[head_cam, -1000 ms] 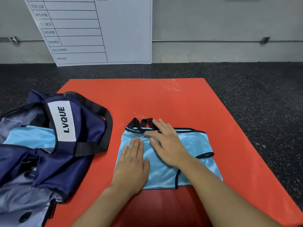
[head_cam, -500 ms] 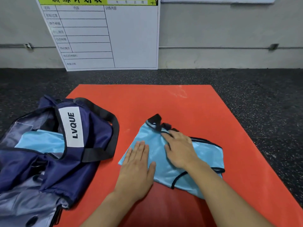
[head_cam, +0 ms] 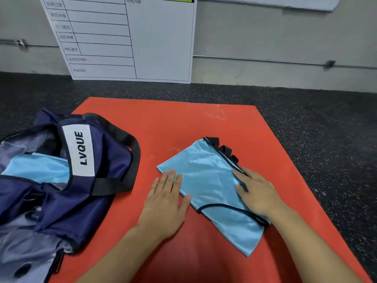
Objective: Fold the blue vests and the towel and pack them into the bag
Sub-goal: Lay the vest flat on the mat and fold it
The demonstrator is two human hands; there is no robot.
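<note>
The navy bag (head_cam: 61, 180) reads "LVQUE". Both hands, left hand (head_cam: 165, 203) and right hand (head_cam: 257, 193), press flat-fingered on the folded blue vest (head_cam: 206, 176) mid-mat (head_cam: 183, 123), gripping nothing.

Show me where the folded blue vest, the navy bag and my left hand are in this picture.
folded blue vest (head_cam: 206, 170): head view, on its smooth top layer.
navy bag (head_cam: 61, 211): head view, on its dark blue side panel.
left hand (head_cam: 165, 203): head view, on the back of the hand.
</note>
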